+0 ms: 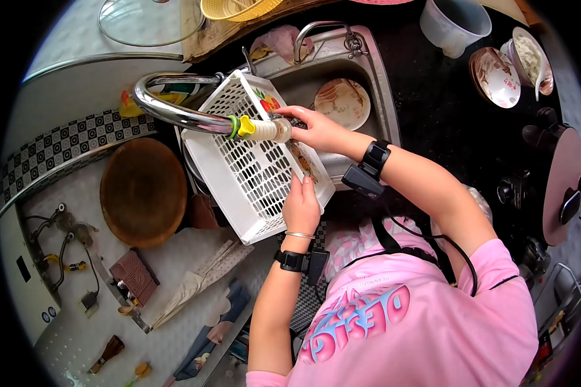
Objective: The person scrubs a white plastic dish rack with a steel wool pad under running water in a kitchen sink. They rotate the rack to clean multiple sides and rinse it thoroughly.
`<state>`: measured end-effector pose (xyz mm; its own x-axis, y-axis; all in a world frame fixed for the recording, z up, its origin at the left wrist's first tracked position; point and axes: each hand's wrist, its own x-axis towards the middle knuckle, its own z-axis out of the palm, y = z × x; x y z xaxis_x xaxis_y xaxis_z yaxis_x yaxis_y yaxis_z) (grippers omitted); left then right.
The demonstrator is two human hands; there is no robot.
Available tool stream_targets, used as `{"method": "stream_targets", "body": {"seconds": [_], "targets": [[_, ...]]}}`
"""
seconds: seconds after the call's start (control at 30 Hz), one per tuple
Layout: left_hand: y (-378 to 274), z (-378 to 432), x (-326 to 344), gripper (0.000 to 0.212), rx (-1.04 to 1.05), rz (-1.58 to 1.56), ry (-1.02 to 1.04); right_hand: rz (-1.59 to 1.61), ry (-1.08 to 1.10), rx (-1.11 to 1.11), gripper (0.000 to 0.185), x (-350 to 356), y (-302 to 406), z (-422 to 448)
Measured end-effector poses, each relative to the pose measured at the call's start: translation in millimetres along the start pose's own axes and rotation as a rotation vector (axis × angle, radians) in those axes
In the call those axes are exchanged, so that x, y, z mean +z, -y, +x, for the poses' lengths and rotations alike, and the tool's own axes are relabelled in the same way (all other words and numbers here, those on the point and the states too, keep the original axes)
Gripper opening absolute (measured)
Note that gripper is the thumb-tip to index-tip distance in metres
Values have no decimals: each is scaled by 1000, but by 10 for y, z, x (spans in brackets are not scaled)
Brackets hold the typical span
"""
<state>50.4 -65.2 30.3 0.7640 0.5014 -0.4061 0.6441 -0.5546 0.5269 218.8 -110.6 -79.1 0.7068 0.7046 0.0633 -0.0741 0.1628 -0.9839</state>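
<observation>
A white plastic slotted basket (252, 169) with fruit pictures on its side is held tilted over the left part of the sink. My left hand (302, 203) grips its near long wall, thumb on the rim. Farther along that same wall, my right hand (319, 128) presses a dark wire scouring pad (298, 121) against the rim. A curved chrome faucet (174, 116) with a ribbed white spout extension (266, 129) reaches over the basket, partly covering it and the pad. Inside the steel sink (375, 82) lies a patterned plate (343, 104).
A second faucet (319, 26) stands behind the sink near a pink cloth (281, 42). Stacked bowls (498, 80), a bowl of white food (527, 58) and a plastic tub (452, 26) sit on the black counter at right. A round wooden board (143, 193) leans at left.
</observation>
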Motion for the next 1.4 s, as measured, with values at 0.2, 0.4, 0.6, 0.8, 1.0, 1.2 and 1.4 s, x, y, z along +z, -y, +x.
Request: {"method": "stream_targets", "body": {"seconds": [0.2, 0.4, 0.6, 0.8, 1.0, 1.2, 1.4], "targets": [[-49, 10, -6, 48, -71, 6, 5, -330, 104, 4, 47, 107, 1, -783], [50, 37, 60, 52, 7, 47, -42, -553, 286, -35, 32, -52, -137, -974], [52, 41, 60, 51, 16, 37, -56, -831, 329, -32, 14, -52, -164, -908], [-79, 9, 22, 47, -103, -10, -17, -1023, 652, -260, 13, -224, -53, -951], [-96, 18, 8, 45, -107, -4, -3, -1036, 542, -377, 14, -292, -43, -785], [-35, 18, 40, 50, -42, 57, -40, -1053, 729, -360, 18, -337, -46, -824], [-45, 43, 19, 53, -17, 75, -37, -1045, 703, -514, 19, -305, -46, -831]]}}
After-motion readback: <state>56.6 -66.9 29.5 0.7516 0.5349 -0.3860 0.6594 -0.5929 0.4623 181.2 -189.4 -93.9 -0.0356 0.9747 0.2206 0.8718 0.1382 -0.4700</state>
